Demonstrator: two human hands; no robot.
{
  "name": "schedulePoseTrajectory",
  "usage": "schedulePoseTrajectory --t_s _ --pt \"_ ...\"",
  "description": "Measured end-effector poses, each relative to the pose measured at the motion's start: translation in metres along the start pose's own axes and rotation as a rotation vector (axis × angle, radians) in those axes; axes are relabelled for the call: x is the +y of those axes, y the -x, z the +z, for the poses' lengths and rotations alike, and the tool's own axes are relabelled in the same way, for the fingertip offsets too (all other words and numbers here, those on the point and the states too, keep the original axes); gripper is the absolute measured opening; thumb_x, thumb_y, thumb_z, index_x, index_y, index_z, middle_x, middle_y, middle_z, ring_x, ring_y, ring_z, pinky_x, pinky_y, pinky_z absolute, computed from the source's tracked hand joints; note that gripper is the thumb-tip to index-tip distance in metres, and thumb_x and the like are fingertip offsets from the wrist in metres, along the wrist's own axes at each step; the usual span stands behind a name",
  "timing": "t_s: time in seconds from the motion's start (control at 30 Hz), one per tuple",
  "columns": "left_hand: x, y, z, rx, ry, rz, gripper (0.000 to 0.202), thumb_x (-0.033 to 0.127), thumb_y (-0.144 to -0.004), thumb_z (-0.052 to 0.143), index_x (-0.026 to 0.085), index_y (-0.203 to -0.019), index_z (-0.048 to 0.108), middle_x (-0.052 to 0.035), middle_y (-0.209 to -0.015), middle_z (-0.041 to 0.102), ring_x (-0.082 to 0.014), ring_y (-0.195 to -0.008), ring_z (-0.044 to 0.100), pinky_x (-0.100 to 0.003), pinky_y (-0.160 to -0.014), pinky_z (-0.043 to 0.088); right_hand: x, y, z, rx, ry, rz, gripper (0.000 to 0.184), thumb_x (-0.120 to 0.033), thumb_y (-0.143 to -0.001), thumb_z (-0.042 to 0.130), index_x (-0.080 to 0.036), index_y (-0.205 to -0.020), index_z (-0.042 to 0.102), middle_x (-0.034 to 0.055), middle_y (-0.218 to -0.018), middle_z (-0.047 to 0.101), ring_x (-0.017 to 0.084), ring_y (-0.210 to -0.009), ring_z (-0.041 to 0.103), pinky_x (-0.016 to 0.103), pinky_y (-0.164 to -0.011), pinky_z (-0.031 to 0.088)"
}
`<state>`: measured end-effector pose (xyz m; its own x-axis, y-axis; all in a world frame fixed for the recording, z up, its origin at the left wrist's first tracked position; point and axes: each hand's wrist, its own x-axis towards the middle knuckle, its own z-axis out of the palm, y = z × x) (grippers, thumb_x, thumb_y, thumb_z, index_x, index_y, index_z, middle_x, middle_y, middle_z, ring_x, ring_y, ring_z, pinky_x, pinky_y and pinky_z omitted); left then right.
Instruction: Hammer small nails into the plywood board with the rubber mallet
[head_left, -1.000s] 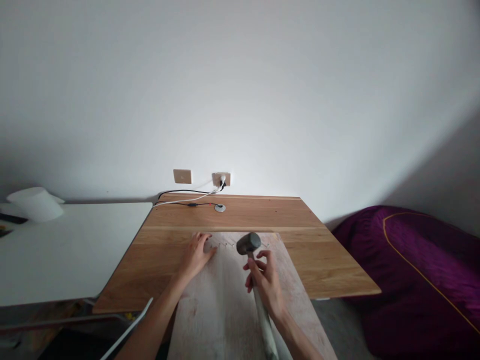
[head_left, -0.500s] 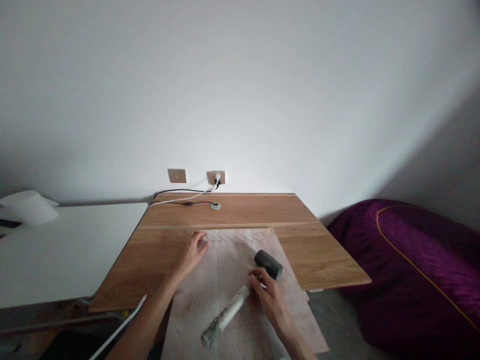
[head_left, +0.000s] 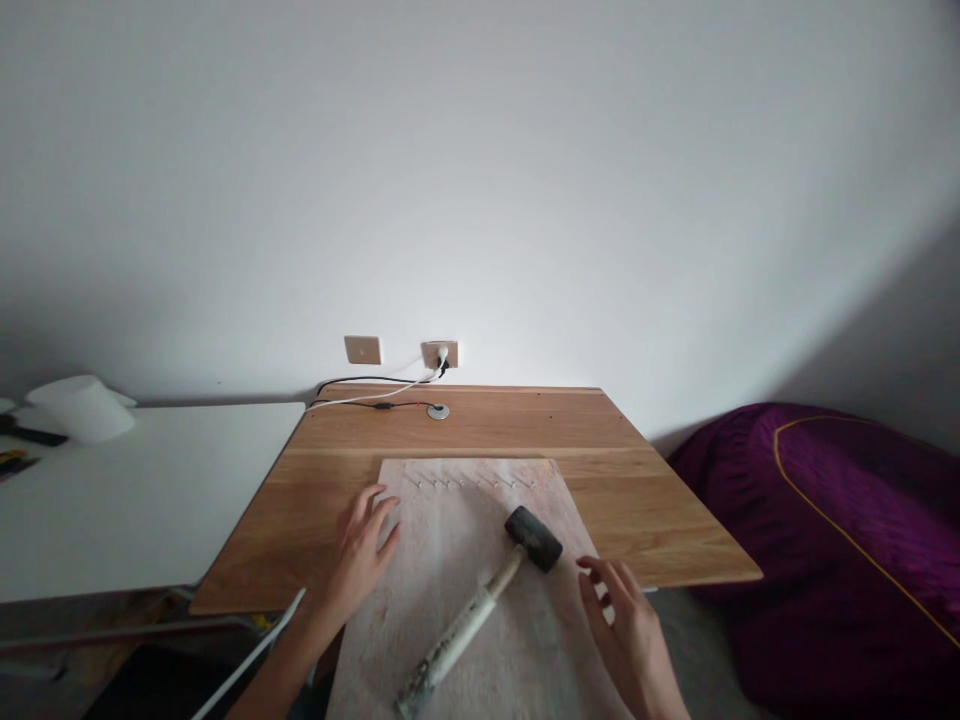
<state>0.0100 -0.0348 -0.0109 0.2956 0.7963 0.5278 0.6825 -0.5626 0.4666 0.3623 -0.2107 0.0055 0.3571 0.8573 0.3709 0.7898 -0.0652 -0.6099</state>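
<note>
A pale, worn board (head_left: 450, 530) lies on the wooden desk (head_left: 465, 430). A row of small nails (head_left: 469, 483) stands along its far edge. A mallet (head_left: 480, 605) with a black head and a light handle lies slantwise on the board, head toward the far right. My left hand (head_left: 358, 555) rests at the board's left edge, fingers spread, holding nothing. My right hand (head_left: 626, 625) hovers at the board's right edge, fingers loosely apart and empty, a short way right of the mallet.
A white table (head_left: 135, 490) adjoins the desk on the left, with a white lamp shade (head_left: 79, 405) at its far end. Wall sockets (head_left: 439, 353) with black and white cables (head_left: 375, 397) sit behind the desk. A purple beanbag (head_left: 840, 540) fills the right side.
My right hand laid the mallet down on the board, let it go and drew back to the right. My left hand left the nails and slid back along the board's left edge.
</note>
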Motion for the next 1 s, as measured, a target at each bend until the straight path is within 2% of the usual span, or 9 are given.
schedulePoseTrajectory --t_s 0.07,0.13,0.2,0.3,0.4,0.53,0.8,1.0 --pt "0.0 0.024 -0.013 0.025 -0.022 -0.049 0.029 0.036 -0.099 0.054 0.025 -0.122 0.066 -0.0122 -0.139 0.057 -0.0303 -0.124 0.063 -0.049 -0.106 0.054 0.03 0.003 -0.006 0.084 0.127 -0.029 0.039 -0.051 -0.099 0.048 -0.023 -0.115 0.07 0.0132 -0.109 0.071 0.031 -0.101 0.07 0.046 -0.087 0.058" --pt "-0.001 0.044 -0.025 0.029 -0.035 -0.074 0.029 0.041 -0.099 0.054 0.024 -0.12 0.066 -0.0121 -0.138 0.058 -0.0304 -0.122 0.065 -0.048 -0.104 0.056 0.052 0.007 -0.009 0.066 0.181 -0.025 0.039 -0.05 -0.098 0.048 -0.023 -0.118 0.068 0.0136 -0.113 0.072 0.033 -0.107 0.07 0.05 -0.093 0.058" --pt "-0.001 0.059 -0.036 0.007 -0.043 -0.065 0.032 0.044 -0.099 0.054 0.025 -0.122 0.066 -0.0108 -0.136 0.061 -0.0303 -0.126 0.064 -0.046 -0.104 0.057 0.064 0.013 -0.008 0.003 0.176 -0.004 0.038 -0.048 -0.099 0.047 -0.024 -0.121 0.067 0.0122 -0.119 0.072 0.032 -0.114 0.068 0.051 -0.098 0.056" --pt "0.0 0.075 -0.047 -0.017 -0.066 -0.061 0.031 0.044 -0.1 0.053 0.028 -0.123 0.065 -0.0076 -0.133 0.065 -0.0272 -0.12 0.068 -0.04 -0.098 0.061 0.068 0.02 -0.004 -0.049 0.136 0.059 0.039 -0.049 -0.101 0.045 -0.024 -0.124 0.065 0.0114 -0.118 0.074 0.03 -0.109 0.071 0.048 -0.094 0.059" --pt "0.001 0.085 -0.052 0.015 -0.091 -0.054 0.03 0.042 -0.1 0.053 0.029 -0.124 0.065 -0.0063 -0.129 0.068 -0.026 -0.116 0.07 -0.038 -0.095 0.062 0.067 0.023 0.001 -0.059 0.099 0.102 0.04 -0.051 -0.101 0.046 -0.025 -0.125 0.064 0.0105 -0.113 0.075 0.028 -0.1 0.073 0.044 -0.087 0.062" --pt "0.007 0.092 -0.051 0.053 -0.088 -0.027 0.027 0.04 -0.1 0.054 0.028 -0.12 0.067 -0.0068 -0.124 0.071 -0.0248 -0.111 0.072 -0.036 -0.093 0.062 0.069 0.024 0.002 -0.046 0.114 0.059 0.037 -0.049 -0.1 0.049 -0.026 -0.124 0.065 0.0102 -0.118 0.074 0.029 -0.109 0.071 0.046 -0.094 0.061" --pt "0.03 0.089 -0.048 0.041 -0.09 0.035 0.027 0.045 -0.099 0.057 0.026 -0.115 0.069 -0.009 -0.12 0.071 -0.0229 -0.098 0.075 -0.031 -0.081 0.064 0.071 0.03 -0.002 -0.026 0.078 0.048 0.035 -0.049 -0.1 0.05 -0.027 -0.123 0.065 0.0081 -0.114 0.073 0.025 -0.098 0.074 0.04 -0.088 0.063" --pt "0.048 0.077 -0.045 -0.05 0.007 0.091 0.023 0.042 -0.099 0.058 0.028 -0.114 0.069 -0.0065 -0.108 0.076 -0.0225 -0.094 0.076 -0.028 -0.081 0.063 0.089 0.019 -0.023 -0.034 0.128 0.029 0.032 -0.047 -0.096 0.055 -0.027 -0.114 0.07 0.0076 -0.107 0.076 0.025 -0.092 0.075 0.037 -0.08 0.065"
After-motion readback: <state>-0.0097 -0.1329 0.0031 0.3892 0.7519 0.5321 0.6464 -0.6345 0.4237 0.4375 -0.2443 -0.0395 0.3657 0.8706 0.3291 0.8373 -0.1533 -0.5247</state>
